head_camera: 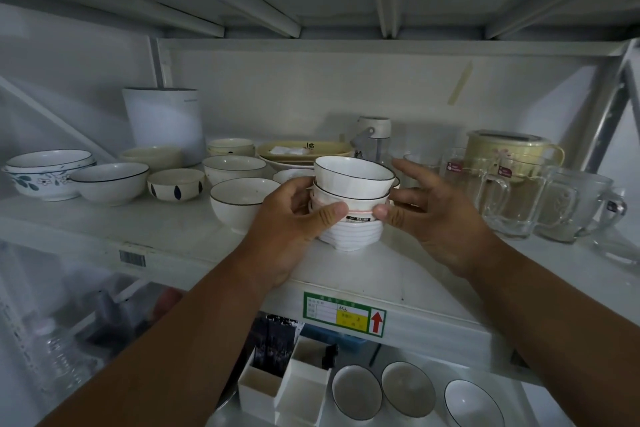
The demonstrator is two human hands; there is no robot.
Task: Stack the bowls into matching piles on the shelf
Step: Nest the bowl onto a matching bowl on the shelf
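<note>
**Both hands at a pile of bowls on the shelf**

At the far left of the white shelf [104, 222] sits a floral bowl [41, 177], then a dark-rimmed bowl [110, 182] and a small bowl with blue leaf marks [176, 185]. Another dark-rimmed bowl [239, 203] stands just beside the left hand [294, 218], whose thumb and fingers curl round the bowl stack [349, 204] near the shelf's front edge. The stack's ribbed bottom bowl rests on the shelf; the top bowl sits tilted. The right hand [436, 215] touches the stack's right side, thumb on it and fingers spread loosely. Glass mugs [540, 204] stand at the right.
</note>
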